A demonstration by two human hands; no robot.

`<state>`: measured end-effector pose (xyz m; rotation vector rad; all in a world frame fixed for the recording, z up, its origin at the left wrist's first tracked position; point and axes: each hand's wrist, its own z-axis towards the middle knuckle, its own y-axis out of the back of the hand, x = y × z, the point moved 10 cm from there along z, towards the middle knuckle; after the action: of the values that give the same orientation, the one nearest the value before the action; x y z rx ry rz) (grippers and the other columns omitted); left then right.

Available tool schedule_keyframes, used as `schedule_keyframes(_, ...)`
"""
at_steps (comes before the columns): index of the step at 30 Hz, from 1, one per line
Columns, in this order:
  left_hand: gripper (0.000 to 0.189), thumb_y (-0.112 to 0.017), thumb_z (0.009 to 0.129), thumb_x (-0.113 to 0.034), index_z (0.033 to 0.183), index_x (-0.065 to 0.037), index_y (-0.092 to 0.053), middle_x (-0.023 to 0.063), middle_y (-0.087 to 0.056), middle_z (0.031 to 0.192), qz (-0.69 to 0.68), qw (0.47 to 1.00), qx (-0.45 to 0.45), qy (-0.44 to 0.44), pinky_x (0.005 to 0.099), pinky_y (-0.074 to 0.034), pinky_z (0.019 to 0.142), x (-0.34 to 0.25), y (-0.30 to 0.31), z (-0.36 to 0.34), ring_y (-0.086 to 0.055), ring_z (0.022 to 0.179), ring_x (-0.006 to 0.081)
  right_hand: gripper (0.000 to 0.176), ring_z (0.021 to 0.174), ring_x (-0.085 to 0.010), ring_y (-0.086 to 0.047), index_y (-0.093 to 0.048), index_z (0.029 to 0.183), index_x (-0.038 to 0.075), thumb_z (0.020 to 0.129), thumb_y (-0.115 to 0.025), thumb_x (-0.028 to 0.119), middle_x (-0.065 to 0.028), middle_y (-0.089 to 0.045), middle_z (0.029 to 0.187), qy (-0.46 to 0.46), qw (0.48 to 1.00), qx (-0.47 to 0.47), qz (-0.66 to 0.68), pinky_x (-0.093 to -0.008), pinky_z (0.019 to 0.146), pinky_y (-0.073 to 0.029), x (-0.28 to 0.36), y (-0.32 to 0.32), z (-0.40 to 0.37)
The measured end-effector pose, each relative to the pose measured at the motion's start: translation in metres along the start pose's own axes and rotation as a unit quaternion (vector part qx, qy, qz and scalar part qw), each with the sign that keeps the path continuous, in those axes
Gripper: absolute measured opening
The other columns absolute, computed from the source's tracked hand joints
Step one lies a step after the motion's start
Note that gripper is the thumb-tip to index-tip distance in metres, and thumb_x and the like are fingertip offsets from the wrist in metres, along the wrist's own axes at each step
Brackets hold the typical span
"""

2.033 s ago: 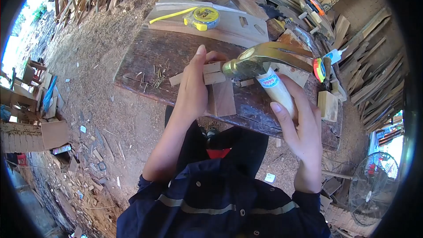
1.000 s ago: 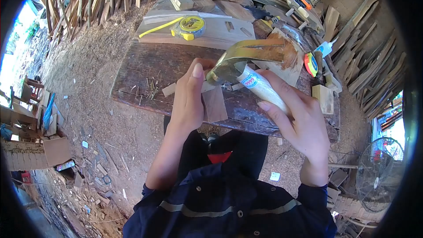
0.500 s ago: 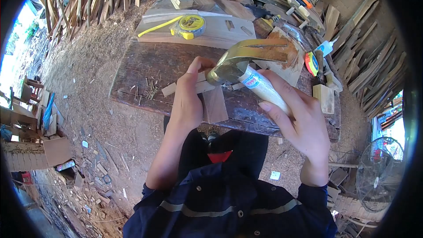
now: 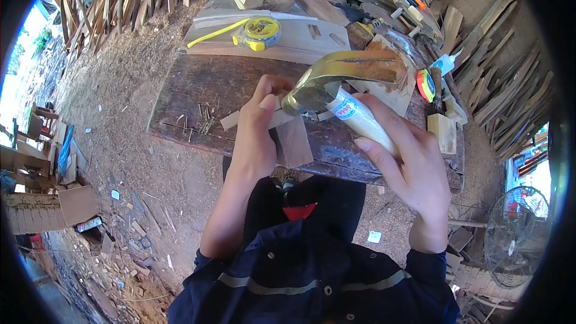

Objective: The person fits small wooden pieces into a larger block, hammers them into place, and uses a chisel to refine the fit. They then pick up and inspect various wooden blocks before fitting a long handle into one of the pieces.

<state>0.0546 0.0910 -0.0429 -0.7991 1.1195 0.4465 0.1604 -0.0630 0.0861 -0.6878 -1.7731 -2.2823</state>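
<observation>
My right hand (image 4: 411, 165) is closed round the pale handle (image 4: 363, 121) of a claw hammer, its thumb lying along the side. The brassy hammer head (image 4: 318, 87) has its claw turned to the right, and its striking face is right at my left fingertips. My left hand (image 4: 257, 135) is curled round a narrow wooden strip (image 4: 230, 121), pressing it over a wider wood piece (image 4: 294, 144) that reaches past the bench's front edge. The hammer head hides the spot between the left fingertips and the strip.
Loose nails (image 4: 204, 121) lie on the dark workbench (image 4: 180, 90), left of my hands. Behind are a yellow tape measure (image 4: 262, 33) and a slotted board (image 4: 294, 45). Another tape (image 4: 425, 86), a glue bottle (image 4: 444, 65) and a wood block (image 4: 442, 134) sit at the right.
</observation>
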Motion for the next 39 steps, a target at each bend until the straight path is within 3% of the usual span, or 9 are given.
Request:
schedule_keyframes(18, 0.047, -0.032, 0.104, -0.036, 0.114, 0.0, -0.06, 0.0131, -0.066, 0.097, 0.049, 0.998, -0.006, -0.033, 0.0337, -0.045, 0.084, -0.005, -0.001, 0.004, -0.06, 0.091, 0.0184, 0.052, 0.102, -0.0342, -0.078, -0.059, 0.146, 0.008, 0.097, -0.072, 0.02, -0.0225, -0.075, 0.117, -0.016, 1.0, 0.01, 0.007, -0.0399, 0.088, -0.058, -0.003, -0.001, -0.002)
schedule_keyframes(21, 0.047, -0.031, 0.104, -0.035, 0.112, 0.001, -0.06, 0.0136, -0.065, 0.092, 0.067, 0.997, -0.006, -0.026, 0.0346, -0.046, 0.081, -0.007, 0.0, 0.003, -0.06, 0.086, 0.0197, 0.052, 0.108, -0.034, -0.076, -0.059, 0.146, 0.007, 0.097, -0.072, 0.019, -0.0223, -0.073, 0.123, 0.046, 0.998, -0.04, 0.0, -0.0391, 0.094, -0.057, 0.001, 0.006, -0.002)
schedule_keyframes(25, 0.047, -0.037, 0.101, -0.044, 0.111, -0.002, -0.058, 0.004, -0.058, 0.095, 0.058, 0.998, 0.02, -0.019, 0.0277, -0.043, 0.074, -0.002, -0.001, 0.003, -0.054, 0.084, 0.011, 0.054, 0.114, -0.0311, -0.072, -0.058, 0.147, 0.003, 0.1, -0.068, 0.027, -0.0208, -0.071, 0.132, 0.041, 0.991, -0.127, -0.017, -0.0388, 0.098, -0.054, 0.002, 0.031, -0.004)
schedule_keyframes(29, 0.047, -0.038, 0.101, -0.044, 0.11, -0.002, -0.058, 0.0039, -0.058, 0.094, 0.046, 0.999, 0.017, -0.017, 0.0279, -0.043, 0.075, -0.001, -0.001, 0.002, -0.055, 0.085, 0.0106, 0.055, 0.114, -0.0292, -0.071, -0.057, 0.148, 0.003, 0.101, -0.067, 0.028, -0.0216, -0.07, 0.131, 0.006, 0.983, -0.181, 0.042, -0.0397, 0.097, -0.054, -0.002, 0.041, -0.009)
schedule_keyframes(31, 0.047, -0.038, 0.101, -0.044, 0.111, -0.002, -0.058, 0.0041, -0.058, 0.093, 0.043, 0.999, 0.023, -0.022, 0.028, -0.043, 0.076, -0.001, 0.0, 0.004, -0.055, 0.085, 0.0107, 0.053, 0.107, -0.0301, -0.073, -0.059, 0.147, 0.004, 0.099, -0.069, 0.026, -0.0209, -0.072, 0.126, 0.054, 0.989, -0.138, -0.006, -0.0397, 0.092, -0.056, 0.004, 0.031, -0.006)
schedule_keyframes(33, 0.044, -0.033, 0.102, -0.035, 0.109, 0.0, -0.058, 0.0121, -0.062, 0.088, 0.042, 0.998, -0.005, -0.041, 0.0338, -0.046, 0.076, -0.003, 0.002, 0.005, -0.06, 0.082, 0.0187, 0.051, 0.106, -0.0354, -0.076, -0.062, 0.144, 0.007, 0.096, -0.073, 0.02, -0.0205, -0.074, 0.124, 0.04, 0.998, -0.007, -0.05, -0.0406, 0.09, -0.058, 0.007, 0.007, 0.0)
schedule_keyframes(34, 0.042, -0.031, 0.103, -0.03, 0.108, 0.002, -0.058, 0.0162, -0.064, 0.085, 0.04, 0.998, -0.018, -0.051, 0.0367, -0.047, 0.077, -0.005, 0.003, 0.005, -0.062, 0.08, 0.0227, 0.049, 0.101, -0.0375, -0.076, -0.063, 0.143, 0.008, 0.097, -0.073, 0.019, -0.0209, -0.075, 0.119, 0.03, 0.999, -0.004, -0.019, -0.0407, 0.087, -0.059, 0.003, 0.006, -0.001)
schedule_keyframes(37, 0.042, -0.032, 0.102, -0.03, 0.108, 0.002, -0.058, 0.0164, -0.064, 0.085, 0.065, 0.997, -0.017, -0.046, 0.0368, -0.047, 0.077, -0.008, 0.004, 0.004, -0.061, 0.08, 0.0232, 0.049, 0.1, -0.0333, -0.077, -0.063, 0.143, 0.007, 0.098, -0.072, 0.023, -0.0207, -0.074, 0.123, 0.073, 0.992, -0.089, -0.052, -0.0402, 0.085, -0.059, 0.006, 0.026, -0.004)
schedule_keyframes(39, 0.046, -0.034, 0.101, -0.039, 0.109, -0.001, -0.058, 0.0082, -0.059, 0.089, 0.067, 0.997, 0.001, -0.031, 0.0315, -0.045, 0.076, -0.006, 0.002, 0.003, -0.057, 0.083, 0.0151, 0.05, 0.102, -0.0304, -0.077, -0.063, 0.143, 0.005, 0.098, -0.071, 0.026, -0.0206, -0.073, 0.126, 0.027, 0.985, -0.166, -0.044, -0.0397, 0.086, -0.058, -0.005, 0.046, -0.015)
